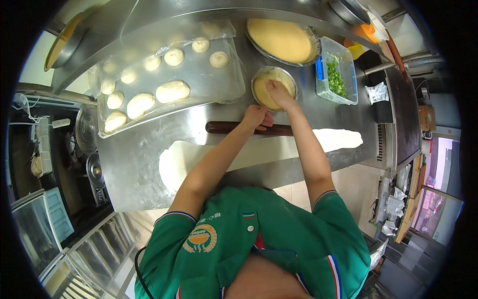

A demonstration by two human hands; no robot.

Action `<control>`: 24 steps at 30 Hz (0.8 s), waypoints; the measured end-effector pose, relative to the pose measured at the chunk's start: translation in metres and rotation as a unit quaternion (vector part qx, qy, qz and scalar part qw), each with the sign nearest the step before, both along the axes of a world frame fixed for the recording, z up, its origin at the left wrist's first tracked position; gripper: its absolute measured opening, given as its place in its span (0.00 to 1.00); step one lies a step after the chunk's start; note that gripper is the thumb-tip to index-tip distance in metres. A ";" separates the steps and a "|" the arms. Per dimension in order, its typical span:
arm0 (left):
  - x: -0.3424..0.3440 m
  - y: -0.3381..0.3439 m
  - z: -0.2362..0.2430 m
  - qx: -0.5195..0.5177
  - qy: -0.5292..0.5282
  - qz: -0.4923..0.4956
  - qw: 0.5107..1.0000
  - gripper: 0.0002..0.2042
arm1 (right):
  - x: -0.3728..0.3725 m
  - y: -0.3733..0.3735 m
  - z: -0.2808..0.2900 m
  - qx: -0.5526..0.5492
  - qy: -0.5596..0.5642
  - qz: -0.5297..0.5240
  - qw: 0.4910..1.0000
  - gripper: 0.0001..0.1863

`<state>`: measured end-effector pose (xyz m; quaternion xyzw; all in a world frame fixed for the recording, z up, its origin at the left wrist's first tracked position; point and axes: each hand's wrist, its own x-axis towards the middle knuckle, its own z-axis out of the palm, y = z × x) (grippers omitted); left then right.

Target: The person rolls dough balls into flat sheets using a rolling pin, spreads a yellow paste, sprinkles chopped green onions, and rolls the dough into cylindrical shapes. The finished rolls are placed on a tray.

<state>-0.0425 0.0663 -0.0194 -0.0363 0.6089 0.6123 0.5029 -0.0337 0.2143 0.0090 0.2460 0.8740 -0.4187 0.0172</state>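
Observation:
A small metal bowl point(259, 81) holding a pale yellow paste stands on the metal worktop. My right hand point(281, 95) is in this bowl, its fingers closed and bent down at the paste; what they hold, if anything, is hidden. Beside the bowl's near rim, my left hand point(256, 117) is over a dark brown rolling pin point(222, 127), with its fingers apart and loosely bent, nothing visible in them. A long, flat sheet of white dough point(244, 155) stretches across the worktop under both forearms, nearer to me than the pin.
Several dough balls point(173, 91) lie on a plastic-covered tray point(209, 82) at the left. Behind the small bowl is a large basin of yellow batter point(279, 41). A clear tub point(352, 94) of chopped greens stands to its right. A metal shelf point(199, 16) crosses the far side.

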 end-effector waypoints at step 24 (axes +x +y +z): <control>-0.004 0.006 -0.002 -0.002 0.082 0.092 0.992 0.10 | 0.012 0.006 -0.007 0.132 -0.171 0.214 0.952 0.18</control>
